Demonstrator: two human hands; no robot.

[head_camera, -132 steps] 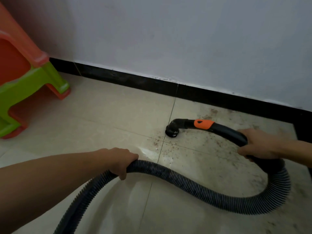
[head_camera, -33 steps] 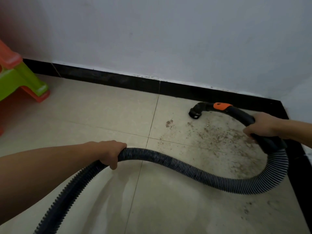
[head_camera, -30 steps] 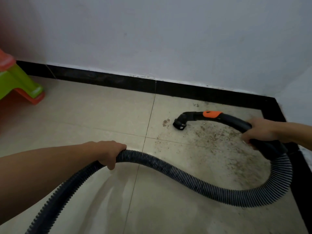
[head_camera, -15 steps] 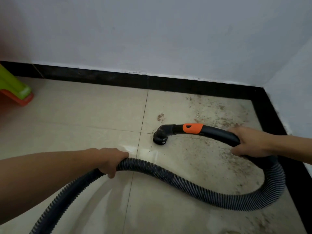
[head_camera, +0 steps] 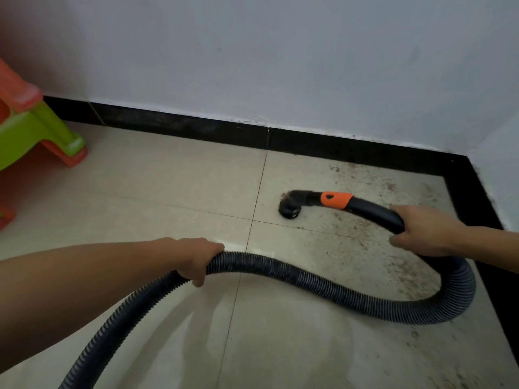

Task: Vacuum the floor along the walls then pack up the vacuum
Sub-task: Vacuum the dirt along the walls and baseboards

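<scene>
On floor, ribbed black hose [head_camera: 323,284]

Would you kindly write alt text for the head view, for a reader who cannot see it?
A person's right hand grips the black vacuum handle with an orange collar, its round nozzle down on the dirty beige tiles near a corner. The left hand holds the ribbed black hose; an orange-and-green plastic stool stands far left.

home room corner: tiled floor [head_camera: 174,186], black skirting [head_camera: 196,130], plastic stool [head_camera: 31,130]
</scene>
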